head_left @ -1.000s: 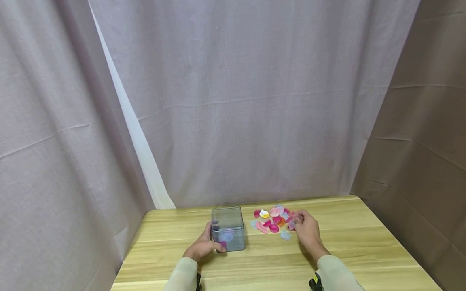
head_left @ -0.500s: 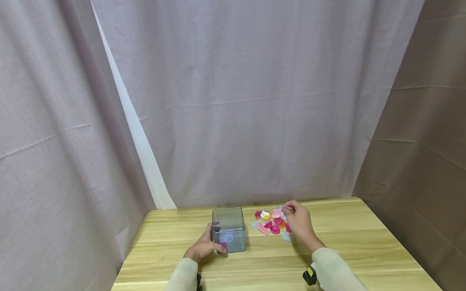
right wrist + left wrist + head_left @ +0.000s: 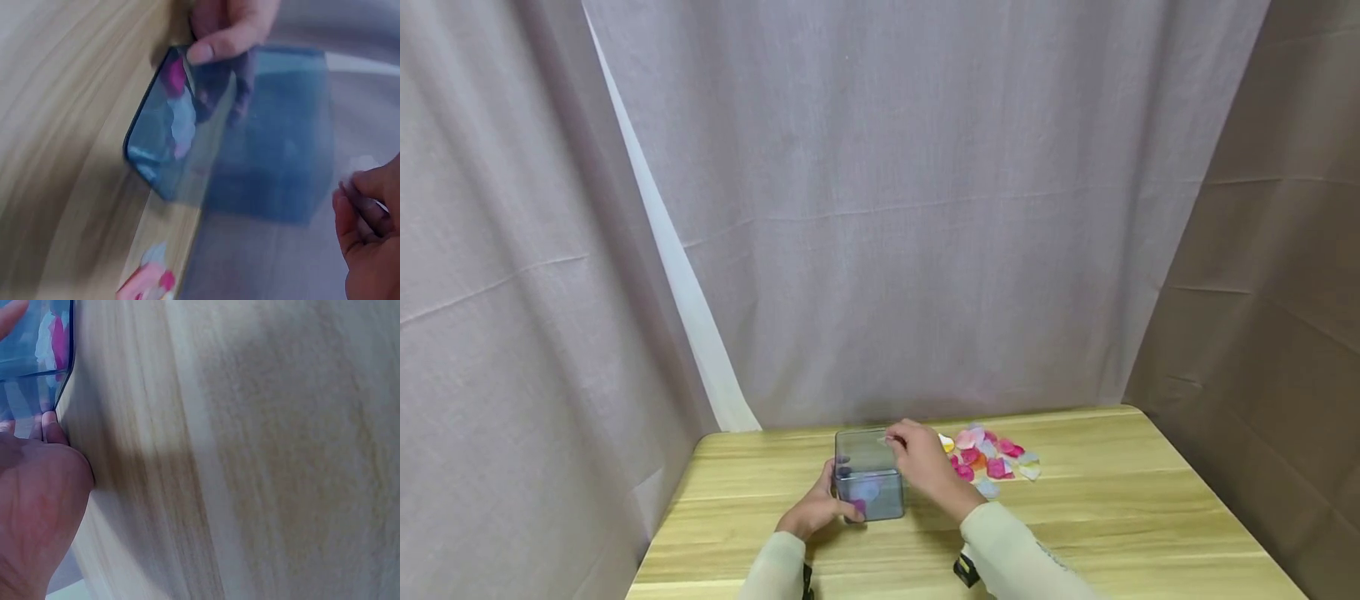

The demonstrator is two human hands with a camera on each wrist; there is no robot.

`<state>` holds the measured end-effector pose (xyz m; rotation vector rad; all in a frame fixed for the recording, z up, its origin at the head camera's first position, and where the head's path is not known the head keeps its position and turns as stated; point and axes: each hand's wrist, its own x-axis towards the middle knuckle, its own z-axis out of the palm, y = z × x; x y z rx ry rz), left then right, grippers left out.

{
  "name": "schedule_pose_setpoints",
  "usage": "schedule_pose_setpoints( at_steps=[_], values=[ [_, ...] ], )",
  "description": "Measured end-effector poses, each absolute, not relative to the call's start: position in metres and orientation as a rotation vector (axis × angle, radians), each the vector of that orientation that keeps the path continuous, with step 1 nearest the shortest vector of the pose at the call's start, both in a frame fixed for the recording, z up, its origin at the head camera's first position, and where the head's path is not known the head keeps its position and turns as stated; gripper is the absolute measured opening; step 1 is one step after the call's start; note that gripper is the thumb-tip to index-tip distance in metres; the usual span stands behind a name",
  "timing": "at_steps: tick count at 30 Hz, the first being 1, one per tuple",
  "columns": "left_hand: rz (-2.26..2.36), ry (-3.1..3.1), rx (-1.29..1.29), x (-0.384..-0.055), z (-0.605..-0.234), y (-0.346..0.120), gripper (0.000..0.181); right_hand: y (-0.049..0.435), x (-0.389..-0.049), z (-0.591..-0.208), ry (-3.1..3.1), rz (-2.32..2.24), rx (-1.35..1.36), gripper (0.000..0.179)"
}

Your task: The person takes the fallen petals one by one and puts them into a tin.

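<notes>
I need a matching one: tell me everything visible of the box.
The box is transparent blue-grey, open-topped, apparently plastic. It stands upright on the table, left of the loose petals. Magenta and pale petals lie inside. The left hand grips its near left corner; the right hand is at its far right rim, contact unclear.

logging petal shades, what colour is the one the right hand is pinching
Whitish: the pinched petal shows best in the right wrist view, slightly blurred.

Beyond your wood-grained table hangs a mauve-grey curtain; left of the table you have a similar drape, a white strip between them; right of it, a browner, shadowed cloth.
</notes>
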<state>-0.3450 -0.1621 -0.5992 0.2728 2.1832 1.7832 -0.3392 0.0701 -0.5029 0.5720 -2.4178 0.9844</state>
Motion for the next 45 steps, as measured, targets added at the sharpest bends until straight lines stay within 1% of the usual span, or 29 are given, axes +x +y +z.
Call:
schedule_pose_setpoints(
  at_steps=[5, 10, 15, 20, 27, 45],
  values=[
    [1.781, 2.173, 0.255, -0.344, -0.600, -0.161, 0.113, 0.038, -0.350, -0.510, -2.500, 0.776, 0.721, 0.009],
    [1.767, 2.178, 0.257, -0.343, -0.602, -0.160, 0.113, 0.023, -0.358, -0.518, -2.630, 0.778, 0.698, 0.009],
    [1.761, 2.191, 0.249, -0.347, -0.602, -0.159, 0.112, 0.021, -0.361, -0.520, -2.710, 0.788, 0.622, 0.017],
    [1.776, 2.192, 0.243, -0.348, -0.602, -0.159, 0.111, 0.019, -0.362, -0.522, -2.718, 0.751, 0.590, 0.020],
    [1.767, 2.209, 0.248, -0.347, -0.603, -0.158, 0.110, 0.020, -0.363, -0.521, -2.733, 0.721, 0.588, 0.017],
    [1.748, 2.236, 0.246, -0.346, -0.603, -0.156, 0.111, 0.022, -0.358, -0.522, -2.743, 0.727, 0.559, 0.018]
  ],
)
